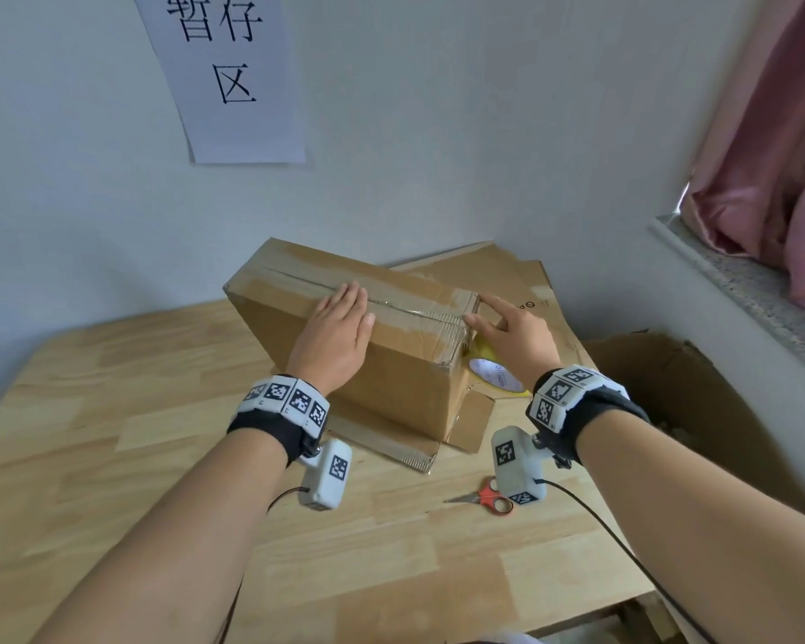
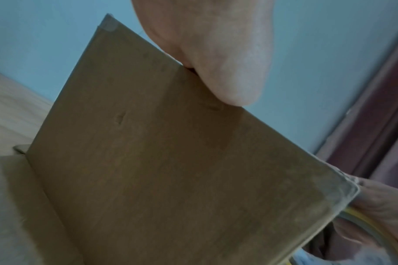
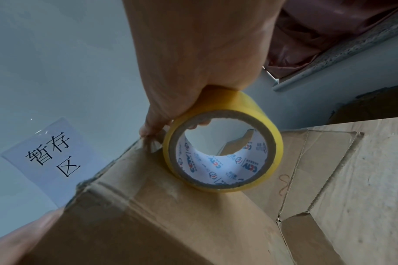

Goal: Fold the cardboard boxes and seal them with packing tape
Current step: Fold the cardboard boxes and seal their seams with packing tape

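A brown cardboard box (image 1: 391,364) stands tilted on the wooden table (image 1: 112,457), its top seam covered with clear tape. My left hand (image 1: 340,327) lies flat with straight fingers on the top of the box (image 2: 170,161). My right hand (image 1: 507,323) grips a yellow roll of packing tape (image 1: 493,369) against the box's right end, its index finger stretched out and its thumb at the top corner. In the right wrist view the fingers curl round the tape roll (image 3: 225,150), which touches the box (image 3: 148,224).
Red-handled scissors (image 1: 486,497) lie on the table near my right wrist. Flattened cardboard sheets (image 1: 507,281) lie behind the box. An open cardboard box (image 1: 679,388) stands off the table's right side. A paper sign (image 1: 228,76) hangs on the wall; a pink curtain (image 1: 772,146) hangs over the sill.
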The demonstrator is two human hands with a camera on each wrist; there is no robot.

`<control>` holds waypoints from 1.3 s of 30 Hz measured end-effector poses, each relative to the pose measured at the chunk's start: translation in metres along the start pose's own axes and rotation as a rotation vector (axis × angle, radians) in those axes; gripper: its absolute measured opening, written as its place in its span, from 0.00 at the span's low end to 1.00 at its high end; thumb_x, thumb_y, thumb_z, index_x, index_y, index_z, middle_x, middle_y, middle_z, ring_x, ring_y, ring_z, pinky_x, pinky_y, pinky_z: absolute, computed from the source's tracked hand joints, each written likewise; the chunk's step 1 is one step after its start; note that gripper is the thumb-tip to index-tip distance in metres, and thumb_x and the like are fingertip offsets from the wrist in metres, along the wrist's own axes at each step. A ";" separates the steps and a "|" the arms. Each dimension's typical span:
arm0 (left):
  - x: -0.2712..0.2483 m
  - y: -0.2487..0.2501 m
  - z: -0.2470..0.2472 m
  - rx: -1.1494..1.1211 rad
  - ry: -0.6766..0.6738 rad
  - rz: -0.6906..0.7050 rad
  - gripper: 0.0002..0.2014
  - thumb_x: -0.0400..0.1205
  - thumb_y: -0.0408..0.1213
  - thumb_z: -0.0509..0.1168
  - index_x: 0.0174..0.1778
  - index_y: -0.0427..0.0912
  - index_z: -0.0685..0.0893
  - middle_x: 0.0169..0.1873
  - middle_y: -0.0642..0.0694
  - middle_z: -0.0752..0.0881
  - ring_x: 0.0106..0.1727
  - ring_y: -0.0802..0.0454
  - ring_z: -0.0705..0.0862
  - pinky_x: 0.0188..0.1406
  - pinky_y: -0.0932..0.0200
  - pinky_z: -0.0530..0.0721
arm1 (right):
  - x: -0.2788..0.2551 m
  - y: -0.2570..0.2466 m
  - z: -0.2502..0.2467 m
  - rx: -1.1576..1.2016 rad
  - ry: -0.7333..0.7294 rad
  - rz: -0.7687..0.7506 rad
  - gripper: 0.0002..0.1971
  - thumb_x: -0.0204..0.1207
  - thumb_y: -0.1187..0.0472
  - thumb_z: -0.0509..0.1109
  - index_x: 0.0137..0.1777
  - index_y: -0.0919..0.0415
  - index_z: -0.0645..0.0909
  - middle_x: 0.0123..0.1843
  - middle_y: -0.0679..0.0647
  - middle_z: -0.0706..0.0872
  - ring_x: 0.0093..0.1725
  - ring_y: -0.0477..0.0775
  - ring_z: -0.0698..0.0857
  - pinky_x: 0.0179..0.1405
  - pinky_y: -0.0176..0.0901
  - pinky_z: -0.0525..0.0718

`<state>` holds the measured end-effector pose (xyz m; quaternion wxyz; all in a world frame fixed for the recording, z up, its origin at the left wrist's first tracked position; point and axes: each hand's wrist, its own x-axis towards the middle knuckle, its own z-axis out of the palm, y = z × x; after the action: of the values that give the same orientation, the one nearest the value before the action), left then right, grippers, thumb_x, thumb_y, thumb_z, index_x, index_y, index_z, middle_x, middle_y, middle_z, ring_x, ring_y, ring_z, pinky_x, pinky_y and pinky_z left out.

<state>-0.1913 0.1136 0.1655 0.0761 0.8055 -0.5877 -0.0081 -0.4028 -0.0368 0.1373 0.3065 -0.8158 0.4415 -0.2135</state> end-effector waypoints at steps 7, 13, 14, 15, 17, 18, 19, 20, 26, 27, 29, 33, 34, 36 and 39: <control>-0.006 0.039 0.004 0.077 -0.081 0.244 0.29 0.88 0.52 0.33 0.84 0.42 0.46 0.84 0.48 0.45 0.84 0.57 0.41 0.80 0.60 0.35 | -0.004 -0.003 -0.002 0.002 -0.013 0.023 0.28 0.76 0.35 0.62 0.75 0.42 0.71 0.33 0.47 0.79 0.45 0.53 0.84 0.51 0.50 0.85; -0.004 0.053 0.006 0.139 -0.109 0.353 0.37 0.84 0.62 0.35 0.84 0.41 0.44 0.84 0.47 0.42 0.83 0.57 0.39 0.82 0.58 0.36 | -0.006 -0.003 -0.001 0.002 -0.006 0.043 0.28 0.76 0.35 0.62 0.75 0.42 0.71 0.29 0.45 0.76 0.40 0.52 0.82 0.48 0.48 0.85; -0.004 0.055 0.006 0.152 -0.117 0.361 0.41 0.81 0.65 0.34 0.84 0.41 0.43 0.84 0.48 0.41 0.83 0.56 0.38 0.82 0.57 0.36 | -0.006 -0.003 -0.001 0.003 -0.003 0.044 0.28 0.76 0.35 0.62 0.75 0.42 0.71 0.29 0.45 0.75 0.39 0.51 0.81 0.46 0.46 0.84; -0.003 0.057 0.006 0.167 -0.125 0.360 0.44 0.78 0.69 0.33 0.84 0.40 0.42 0.83 0.48 0.40 0.83 0.56 0.38 0.82 0.56 0.36 | -0.005 -0.004 -0.001 0.005 0.001 0.045 0.28 0.76 0.35 0.62 0.75 0.42 0.71 0.29 0.45 0.76 0.38 0.51 0.80 0.45 0.45 0.83; -0.003 0.059 0.008 0.194 -0.128 0.344 0.49 0.75 0.73 0.34 0.84 0.40 0.40 0.83 0.48 0.38 0.83 0.56 0.36 0.82 0.55 0.37 | -0.005 -0.004 -0.003 0.001 0.001 0.053 0.28 0.77 0.35 0.61 0.75 0.41 0.70 0.34 0.48 0.80 0.42 0.51 0.82 0.46 0.45 0.82; -0.003 0.059 0.009 0.198 -0.121 0.336 0.49 0.75 0.73 0.35 0.84 0.40 0.40 0.83 0.48 0.38 0.83 0.56 0.36 0.83 0.54 0.37 | -0.006 -0.004 -0.003 -0.001 -0.001 0.060 0.28 0.77 0.36 0.61 0.75 0.41 0.70 0.36 0.49 0.82 0.44 0.52 0.82 0.48 0.45 0.83; -0.002 0.059 0.011 0.195 -0.112 0.333 0.47 0.77 0.72 0.36 0.84 0.41 0.40 0.83 0.48 0.38 0.83 0.56 0.36 0.83 0.54 0.37 | -0.006 -0.005 -0.003 -0.002 -0.003 0.064 0.27 0.77 0.36 0.61 0.75 0.41 0.70 0.37 0.49 0.82 0.45 0.52 0.83 0.49 0.45 0.83; -0.001 0.059 0.011 0.191 -0.103 0.339 0.45 0.79 0.70 0.38 0.84 0.41 0.41 0.83 0.49 0.39 0.83 0.57 0.36 0.82 0.55 0.37 | -0.007 -0.006 -0.002 -0.003 -0.005 0.065 0.27 0.77 0.36 0.61 0.75 0.41 0.70 0.34 0.48 0.81 0.45 0.52 0.83 0.49 0.45 0.83; 0.008 0.053 0.008 0.153 -0.106 0.403 0.37 0.85 0.57 0.48 0.84 0.43 0.44 0.84 0.49 0.41 0.83 0.59 0.37 0.81 0.56 0.33 | -0.006 -0.013 0.006 0.043 0.007 0.080 0.28 0.77 0.37 0.62 0.76 0.44 0.70 0.27 0.44 0.74 0.37 0.50 0.79 0.41 0.43 0.79; 0.010 0.049 0.007 0.143 -0.108 0.415 0.36 0.85 0.55 0.49 0.84 0.43 0.44 0.84 0.50 0.42 0.83 0.59 0.37 0.81 0.55 0.34 | -0.007 -0.015 0.007 0.053 0.002 0.086 0.29 0.77 0.37 0.62 0.76 0.45 0.69 0.28 0.44 0.75 0.39 0.51 0.80 0.42 0.43 0.79; 0.015 0.040 0.003 0.126 -0.120 0.435 0.35 0.85 0.52 0.49 0.84 0.44 0.44 0.84 0.50 0.42 0.83 0.60 0.37 0.82 0.54 0.34 | -0.007 -0.022 0.010 0.078 -0.016 0.110 0.30 0.78 0.38 0.62 0.78 0.47 0.67 0.31 0.45 0.79 0.45 0.53 0.83 0.45 0.43 0.79; 0.026 0.023 -0.005 0.111 -0.154 0.403 0.34 0.85 0.47 0.51 0.85 0.46 0.44 0.84 0.52 0.41 0.83 0.61 0.37 0.81 0.55 0.34 | -0.002 -0.042 0.016 0.142 -0.064 0.165 0.32 0.80 0.40 0.61 0.81 0.50 0.61 0.45 0.53 0.85 0.51 0.55 0.84 0.52 0.46 0.79; 0.029 0.020 -0.006 0.105 -0.146 0.392 0.33 0.85 0.46 0.51 0.85 0.46 0.44 0.84 0.52 0.41 0.83 0.61 0.37 0.81 0.54 0.35 | -0.001 -0.046 0.017 0.155 -0.086 0.178 0.32 0.81 0.41 0.60 0.81 0.51 0.58 0.46 0.54 0.85 0.48 0.54 0.83 0.51 0.45 0.79; 0.035 0.015 -0.005 0.096 -0.122 0.387 0.32 0.87 0.49 0.50 0.85 0.47 0.45 0.84 0.53 0.43 0.83 0.61 0.39 0.81 0.54 0.36 | 0.002 -0.053 0.020 0.186 -0.120 0.197 0.32 0.82 0.43 0.59 0.82 0.52 0.55 0.50 0.57 0.85 0.43 0.54 0.85 0.50 0.45 0.81; 0.040 0.009 -0.001 0.056 -0.100 0.408 0.31 0.88 0.52 0.49 0.84 0.48 0.47 0.84 0.54 0.46 0.83 0.62 0.41 0.81 0.56 0.37 | 0.006 -0.054 0.021 0.250 -0.140 0.231 0.31 0.81 0.43 0.61 0.81 0.51 0.57 0.51 0.55 0.86 0.35 0.52 0.88 0.45 0.44 0.85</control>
<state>-0.1872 0.0736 0.1712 0.0246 0.6701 -0.7416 -0.0160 -0.3550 -0.0127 0.1599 0.4580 -0.7281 0.4799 -0.1727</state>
